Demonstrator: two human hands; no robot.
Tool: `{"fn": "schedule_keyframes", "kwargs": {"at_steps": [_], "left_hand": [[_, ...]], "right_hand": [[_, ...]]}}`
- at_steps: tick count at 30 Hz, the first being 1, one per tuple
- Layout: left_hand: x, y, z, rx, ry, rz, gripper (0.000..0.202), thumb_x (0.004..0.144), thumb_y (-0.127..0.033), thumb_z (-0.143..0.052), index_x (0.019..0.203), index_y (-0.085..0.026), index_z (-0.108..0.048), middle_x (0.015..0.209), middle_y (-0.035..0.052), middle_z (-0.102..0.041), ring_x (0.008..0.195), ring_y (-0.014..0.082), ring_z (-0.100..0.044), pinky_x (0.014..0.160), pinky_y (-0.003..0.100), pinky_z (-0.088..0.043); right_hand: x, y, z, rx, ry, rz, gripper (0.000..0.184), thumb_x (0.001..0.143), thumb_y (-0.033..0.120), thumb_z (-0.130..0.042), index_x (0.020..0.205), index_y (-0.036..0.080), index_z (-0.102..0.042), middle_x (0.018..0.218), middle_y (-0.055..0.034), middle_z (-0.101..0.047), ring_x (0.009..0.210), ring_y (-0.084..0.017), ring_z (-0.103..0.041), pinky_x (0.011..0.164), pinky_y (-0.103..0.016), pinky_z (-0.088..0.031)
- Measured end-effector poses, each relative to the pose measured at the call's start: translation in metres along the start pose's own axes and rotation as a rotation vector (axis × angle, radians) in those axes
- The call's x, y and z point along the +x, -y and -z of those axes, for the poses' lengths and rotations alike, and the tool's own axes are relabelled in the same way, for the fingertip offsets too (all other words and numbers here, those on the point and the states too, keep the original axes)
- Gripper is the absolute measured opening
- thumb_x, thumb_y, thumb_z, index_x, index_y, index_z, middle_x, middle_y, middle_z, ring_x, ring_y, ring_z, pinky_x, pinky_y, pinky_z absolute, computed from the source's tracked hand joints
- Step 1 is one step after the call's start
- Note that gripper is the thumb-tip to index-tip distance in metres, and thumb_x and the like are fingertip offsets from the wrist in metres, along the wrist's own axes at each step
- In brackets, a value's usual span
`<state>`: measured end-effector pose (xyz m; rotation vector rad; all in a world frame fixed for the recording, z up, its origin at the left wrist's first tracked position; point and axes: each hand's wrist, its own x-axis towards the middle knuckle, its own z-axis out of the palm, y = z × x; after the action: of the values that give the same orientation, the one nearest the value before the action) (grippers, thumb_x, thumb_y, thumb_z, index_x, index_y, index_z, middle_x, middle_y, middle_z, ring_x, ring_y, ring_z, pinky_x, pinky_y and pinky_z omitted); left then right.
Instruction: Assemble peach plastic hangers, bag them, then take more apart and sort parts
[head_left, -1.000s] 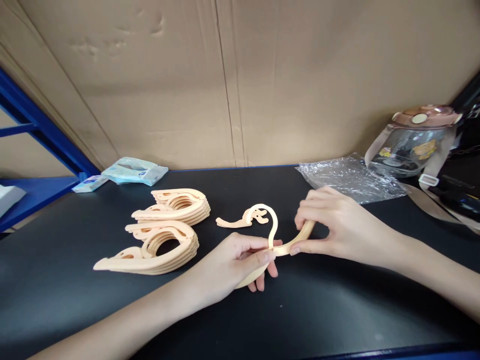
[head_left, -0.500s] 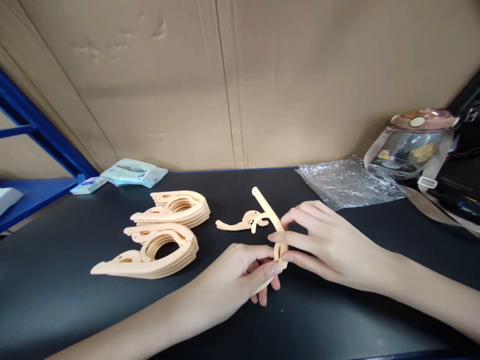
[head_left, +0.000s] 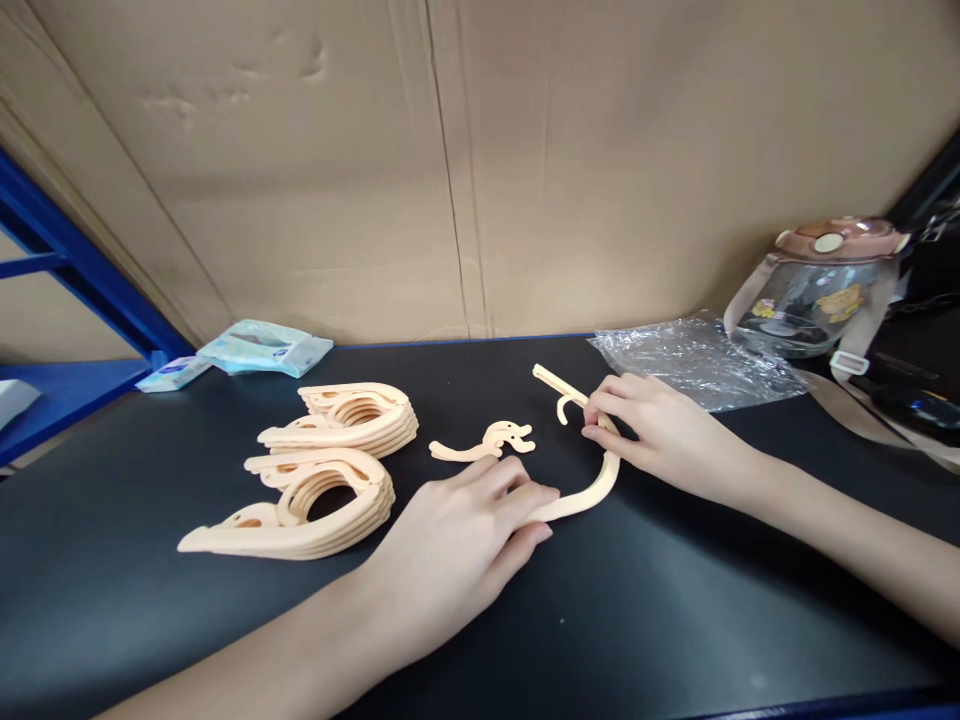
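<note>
A peach plastic folding hanger is held between my two hands, bent in a curve with one arm angled up to the far left. My left hand is closed on its near end, which the fingers partly hide. With fingers and thumb, my right hand grips the upper part, just beside a small curved prong. Beyond my left hand lie loose peach hook pieces on the black table. Left of them stand two stacks of folded hangers, a front stack and a back stack.
Clear plastic wrap lies at the back right, beside a transparent bottle with a strap. Blue tissue packs rest at the back left near a blue metal frame. A cardboard wall closes off the back.
The hanger has swung from upright to lower and wider, its curve now to the right. My right hand moved slightly up and right; my left hand turned palm down around the near end.
</note>
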<state>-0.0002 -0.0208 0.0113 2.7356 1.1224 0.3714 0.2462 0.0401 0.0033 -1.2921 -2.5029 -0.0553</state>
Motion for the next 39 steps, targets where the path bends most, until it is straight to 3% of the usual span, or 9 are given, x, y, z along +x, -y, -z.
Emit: {"fn": "schedule_keyframes", "kwargs": {"at_steps": [5, 9, 12, 16, 19, 24, 31, 34, 39], "left_hand": [[0.001, 0.003, -0.005, -0.043, -0.004, 0.049, 0.023, 0.092, -0.023, -0.058, 0.112, -0.03, -0.065, 0.1, -0.0032, -0.061, 0.076, 0.0137, -0.063, 0.065, 0.026, -0.047], [0.003, 0.006, -0.003, -0.082, -0.008, 0.06, 0.026, 0.099, -0.024, -0.044, 0.116, -0.026, -0.064, 0.102, -0.0006, -0.062, 0.086, 0.0151, -0.064, 0.074, 0.027, -0.049], [0.004, 0.008, 0.003, -0.038, -0.091, 0.061, 0.03, 0.1, -0.018, -0.036, 0.114, -0.021, -0.063, 0.1, 0.0022, -0.065, 0.09, 0.0173, -0.063, 0.074, 0.028, -0.049], [0.006, 0.013, 0.007, -0.001, -0.253, 0.155, 0.027, 0.099, -0.021, -0.04, 0.119, -0.024, -0.059, 0.089, 0.0009, -0.063, 0.08, 0.017, -0.059, 0.069, 0.028, -0.048], [0.007, 0.018, 0.004, 0.063, -0.273, 0.13, 0.026, 0.098, -0.019, -0.042, 0.119, -0.022, -0.058, 0.1, 0.0032, -0.062, 0.091, 0.0195, -0.056, 0.077, 0.032, -0.048], [0.012, 0.03, -0.005, 0.198, -0.155, 0.089, 0.031, 0.097, -0.015, -0.044, 0.126, -0.019, -0.054, 0.12, 0.0073, -0.058, 0.106, 0.023, -0.054, 0.091, 0.04, -0.047], [0.014, 0.027, -0.008, 0.339, -0.044, 0.101, 0.045, 0.088, 0.005, -0.037, 0.125, -0.015, -0.053, 0.115, 0.0087, -0.06, 0.1, 0.0224, -0.058, 0.087, 0.039, -0.05], [0.013, 0.024, -0.005, 0.326, -0.086, 0.108, 0.051, 0.084, 0.008, -0.036, 0.127, -0.015, -0.051, 0.117, 0.0083, -0.06, 0.1, 0.0225, -0.058, 0.088, 0.039, -0.05], [0.011, 0.026, -0.001, 0.234, -0.135, 0.124, 0.042, 0.09, 0.003, -0.036, 0.122, -0.016, -0.055, 0.11, 0.0064, -0.062, 0.097, 0.0218, -0.059, 0.084, 0.037, -0.051]], "right_hand": [[-0.003, 0.004, -0.002, -0.082, 0.011, 0.019, 0.011, 0.092, 0.024, -0.052, 0.088, 0.022, -0.061, 0.087, -0.0004, -0.062, 0.073, -0.017, -0.057, 0.068, -0.032, -0.043], [-0.005, 0.004, -0.002, -0.207, -0.02, 0.049, 0.011, 0.092, 0.024, -0.051, 0.088, 0.021, -0.06, 0.082, -0.0007, -0.063, 0.067, -0.017, -0.058, 0.062, -0.031, -0.042], [-0.006, 0.006, -0.002, -0.298, -0.022, 0.058, 0.009, 0.092, 0.023, -0.051, 0.089, 0.019, -0.058, 0.079, -0.0019, -0.062, 0.065, -0.019, -0.059, 0.061, -0.032, -0.042], [-0.007, 0.012, 0.002, -0.345, -0.064, 0.089, 0.008, 0.09, 0.019, -0.053, 0.09, 0.016, -0.061, 0.083, -0.0058, -0.063, 0.075, -0.023, -0.06, 0.066, -0.035, -0.043], [-0.008, 0.018, 0.007, -0.206, -0.094, 0.175, 0.015, 0.094, 0.022, -0.05, 0.095, 0.017, -0.064, 0.093, -0.0073, -0.064, 0.086, -0.023, -0.059, 0.077, -0.037, -0.044], [-0.011, 0.026, 0.009, 0.186, 0.056, 0.334, 0.02, 0.092, 0.037, -0.058, 0.102, 0.023, -0.067, 0.115, -0.0046, -0.062, 0.106, -0.02, -0.054, 0.091, -0.037, -0.043], [-0.008, 0.026, 0.002, 0.485, 0.201, 0.255, 0.013, 0.088, 0.035, -0.063, 0.091, 0.024, -0.071, 0.112, -0.003, -0.061, 0.117, -0.02, -0.051, 0.101, -0.038, -0.039], [-0.005, 0.026, 0.0, 0.617, 0.241, 0.213, 0.013, 0.086, 0.036, -0.066, 0.085, 0.024, -0.071, 0.11, -0.0019, -0.062, 0.115, -0.019, -0.051, 0.101, -0.038, -0.039], [-0.003, 0.023, 0.003, 0.739, 0.284, 0.165, 0.015, 0.084, 0.038, -0.068, 0.084, 0.023, -0.071, 0.109, -0.0021, -0.063, 0.117, -0.018, -0.05, 0.096, -0.035, -0.042]]}}
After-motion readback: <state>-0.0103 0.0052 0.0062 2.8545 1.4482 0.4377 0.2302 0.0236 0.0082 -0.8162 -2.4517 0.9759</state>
